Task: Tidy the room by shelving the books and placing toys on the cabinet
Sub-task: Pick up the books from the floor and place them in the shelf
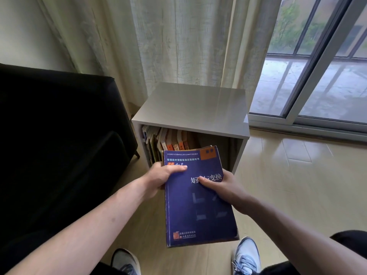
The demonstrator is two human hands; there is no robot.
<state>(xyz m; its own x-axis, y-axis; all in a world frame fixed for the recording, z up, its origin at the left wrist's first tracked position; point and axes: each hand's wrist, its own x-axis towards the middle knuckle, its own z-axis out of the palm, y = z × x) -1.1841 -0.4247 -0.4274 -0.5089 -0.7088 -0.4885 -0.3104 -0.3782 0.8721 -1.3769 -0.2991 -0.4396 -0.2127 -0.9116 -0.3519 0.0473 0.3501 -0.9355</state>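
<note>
1. Both hands on the blue book (198,197) — my left hand (158,178) grips its left edge, thumb on the cover.
2. My right hand (222,186) pinches the right edge, thumb across the title.
3. There seem to be more books stacked beneath it — hard to count.
4. The book hangs just before the grey cabinet (190,108), whose shelf holds upright books (168,141).

bare forearms, dark trousers (349,238), 2 grey-white laced sneakers (247,255).
</note>
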